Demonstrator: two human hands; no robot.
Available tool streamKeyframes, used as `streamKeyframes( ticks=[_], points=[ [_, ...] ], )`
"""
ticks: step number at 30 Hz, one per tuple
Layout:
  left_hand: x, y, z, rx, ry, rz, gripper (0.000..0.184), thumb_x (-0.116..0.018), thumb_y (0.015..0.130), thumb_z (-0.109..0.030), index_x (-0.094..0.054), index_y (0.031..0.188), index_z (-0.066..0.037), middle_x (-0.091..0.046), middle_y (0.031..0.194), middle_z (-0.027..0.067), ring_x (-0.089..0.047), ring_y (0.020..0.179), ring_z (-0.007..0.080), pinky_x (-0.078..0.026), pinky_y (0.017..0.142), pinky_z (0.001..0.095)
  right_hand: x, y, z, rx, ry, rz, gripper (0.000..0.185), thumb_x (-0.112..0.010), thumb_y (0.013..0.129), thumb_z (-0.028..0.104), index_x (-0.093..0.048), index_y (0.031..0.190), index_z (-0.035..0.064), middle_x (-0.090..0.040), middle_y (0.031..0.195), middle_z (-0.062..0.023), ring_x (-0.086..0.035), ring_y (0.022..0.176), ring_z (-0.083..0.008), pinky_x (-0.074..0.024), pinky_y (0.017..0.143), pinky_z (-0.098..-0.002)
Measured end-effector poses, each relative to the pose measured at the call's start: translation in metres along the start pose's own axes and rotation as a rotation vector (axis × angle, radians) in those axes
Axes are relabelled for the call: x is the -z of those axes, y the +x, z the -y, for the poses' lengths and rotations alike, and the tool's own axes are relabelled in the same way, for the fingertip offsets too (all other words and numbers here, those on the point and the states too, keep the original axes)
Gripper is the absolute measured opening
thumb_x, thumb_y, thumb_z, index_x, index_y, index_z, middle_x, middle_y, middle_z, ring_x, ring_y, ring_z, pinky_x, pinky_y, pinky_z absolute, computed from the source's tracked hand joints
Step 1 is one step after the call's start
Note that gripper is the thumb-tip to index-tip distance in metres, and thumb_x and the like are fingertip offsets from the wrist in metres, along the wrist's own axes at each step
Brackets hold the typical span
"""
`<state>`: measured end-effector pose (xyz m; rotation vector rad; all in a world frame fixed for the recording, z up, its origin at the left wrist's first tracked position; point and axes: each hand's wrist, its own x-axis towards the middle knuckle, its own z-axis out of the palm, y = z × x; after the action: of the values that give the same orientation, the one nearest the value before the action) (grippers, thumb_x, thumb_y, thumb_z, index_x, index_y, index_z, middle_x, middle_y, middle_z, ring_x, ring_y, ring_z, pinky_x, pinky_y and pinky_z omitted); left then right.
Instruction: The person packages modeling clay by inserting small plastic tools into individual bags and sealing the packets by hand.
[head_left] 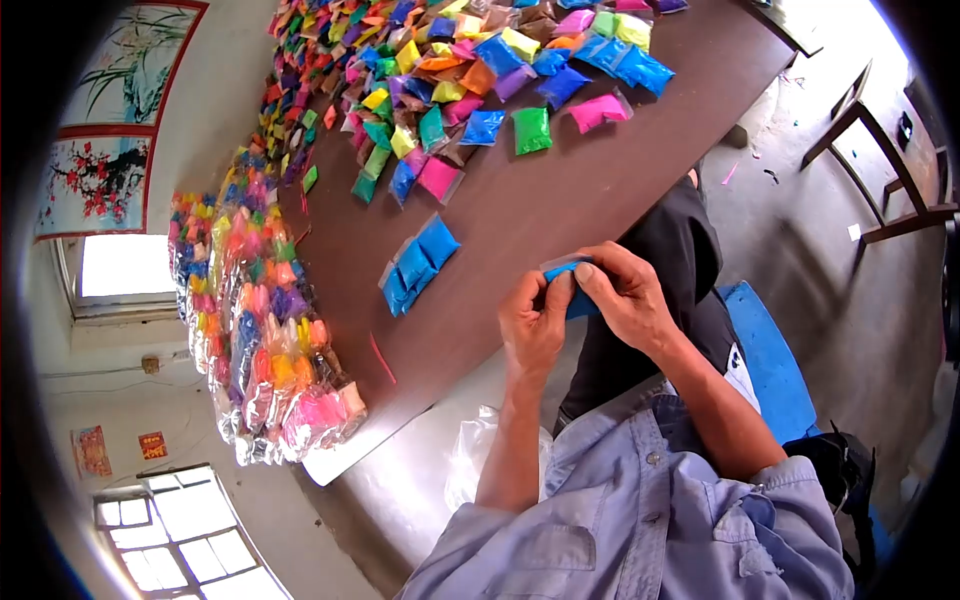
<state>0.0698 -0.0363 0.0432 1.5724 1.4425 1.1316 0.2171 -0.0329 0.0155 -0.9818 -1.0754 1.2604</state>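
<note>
Both hands are together over the table's near edge, holding one small blue packet (578, 302) with a clear plastic rim. My left hand (535, 322) pinches its left side between thumb and fingers. On the packet's right side, my right hand (627, 297) grips with thumb and curled fingers. The fingers hide part of the packet. To the left on the brown table (480, 215) lies a short row of blue packets (416, 264) side by side. Farther off, a green packet (532, 130) and a pink packet (600, 111) lie at the edge of a large pile.
A big heap of coloured packets (440, 75) covers the table's far part. Clear bags of colourful packets (265, 340) line the left edge. A pink strip (383, 358) lies nearby. A plastic bag (478, 450), a blue stool (765, 360) and a wooden chair (880, 165) are around.
</note>
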Motion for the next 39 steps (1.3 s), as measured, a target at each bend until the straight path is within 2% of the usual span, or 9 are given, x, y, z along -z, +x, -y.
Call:
streamKeyframes(
  ticks=[2,9,12,18,25,31,33,36,39],
  points=[
    [0.001,-0.001,0.004,0.039,-0.056,-0.005,0.02,-0.07,0.098,-0.018,-0.066,0.086,-0.002,-0.055,0.073,-0.0069,-0.045,0.069,0.0016,-0.035,0.057,0.0215,-0.004,-0.002,-0.005,0.017,0.042,0.002,0.015,-0.061,0.1,0.007,-0.069,0.104,-0.0041,-0.062,0.088,-0.0005,-0.057,0.082,-0.0074,-0.0475,0.073,-0.0241],
    [0.004,0.001,-0.012,0.165,-0.172,0.041,0.025,-0.071,0.099,-0.022,-0.068,0.094,0.002,-0.053,0.072,-0.0075,-0.044,0.068,0.0026,-0.035,0.056,0.0215,-0.001,0.0,-0.004,-0.022,0.106,-0.006,0.011,-0.064,0.099,0.005,-0.068,0.104,-0.0035,-0.063,0.087,-0.0005,-0.056,0.08,-0.0067,-0.0469,0.071,-0.0232],
    [0.002,0.0,-0.007,0.124,-0.181,0.0,0.023,-0.07,0.099,-0.021,-0.068,0.093,0.001,-0.052,0.072,-0.0077,-0.044,0.068,0.0021,-0.035,0.056,0.021,-0.002,0.001,-0.003,0.059,0.018,-0.002,0.012,-0.064,0.098,0.006,-0.068,0.104,-0.0039,-0.063,0.084,0.0,-0.056,0.079,-0.0062,-0.0464,0.069,-0.023],
    [0.002,-0.001,0.006,0.078,-0.107,-0.086,0.02,-0.07,0.099,-0.018,-0.067,0.091,0.0,-0.053,0.073,-0.0073,-0.043,0.069,0.0017,-0.035,0.056,0.0216,-0.007,-0.003,-0.001,-0.036,0.139,0.011,0.022,-0.067,0.097,0.011,-0.065,0.112,-0.0049,-0.064,0.082,-0.0034,-0.055,0.075,-0.0062,-0.0455,0.066,-0.0233],
    [0.023,-0.014,-0.014,0.196,-0.158,-0.219,0.017,-0.07,0.099,-0.019,-0.069,0.098,-0.002,-0.062,0.076,-0.0036,-0.052,0.069,0.0023,-0.042,0.06,0.019,-0.003,0.0,0.006,0.019,-0.171,0.066,0.029,-0.069,0.096,0.016,-0.064,0.115,-0.0052,-0.062,0.073,-0.0084,-0.056,0.063,-0.0105,-0.0465,0.059,-0.0266],
    [0.149,-0.033,0.044,0.061,0.599,-0.677,0.024,-0.081,0.088,-0.026,-0.074,0.09,-0.003,-0.071,0.08,0.0042,-0.064,0.071,0.0122,-0.052,0.064,0.0291,-0.011,-0.002,0.005,0.136,-0.312,0.001,0.032,-0.071,0.096,0.018,-0.064,0.117,-0.0047,-0.064,0.072,-0.0139,-0.064,0.06,-0.0178,-0.0506,0.059,-0.0295],
    [0.2,-0.042,0.08,0.055,0.735,-0.7,0.025,-0.081,0.086,-0.026,-0.073,0.09,-0.003,-0.071,0.081,0.0078,-0.066,0.071,0.0187,-0.053,0.065,0.0321,-0.012,-0.002,0.007,0.124,-0.348,0.023,0.035,-0.072,0.096,0.019,-0.063,0.119,-0.004,-0.065,0.072,-0.0141,-0.065,0.06,-0.0192,-0.0513,0.059,-0.03],
    [0.242,-0.049,0.095,0.092,0.888,-0.676,0.024,-0.079,0.088,-0.021,-0.068,0.092,0.0,-0.065,0.084,0.0047,-0.058,0.073,0.014,-0.049,0.067,0.0286,-0.015,-0.002,0.009,0.058,-0.343,0.026,0.039,-0.074,0.095,0.021,-0.059,0.122,-0.0022,-0.065,0.07,-0.0144,-0.065,0.057,-0.0221,-0.0507,0.056,-0.0302],
    [0.282,-0.058,0.125,0.065,0.905,-0.621,0.023,-0.075,0.09,-0.021,-0.069,0.091,0.001,-0.066,0.08,0.0078,-0.059,0.072,0.0175,-0.049,0.067,0.0324,-0.018,-0.001,0.012,0.054,-0.38,0.016,0.039,-0.076,0.094,0.02,-0.057,0.12,-0.0006,-0.064,0.067,-0.0146,-0.066,0.056,-0.0228,-0.0504,0.055,-0.0301]
  ],
)
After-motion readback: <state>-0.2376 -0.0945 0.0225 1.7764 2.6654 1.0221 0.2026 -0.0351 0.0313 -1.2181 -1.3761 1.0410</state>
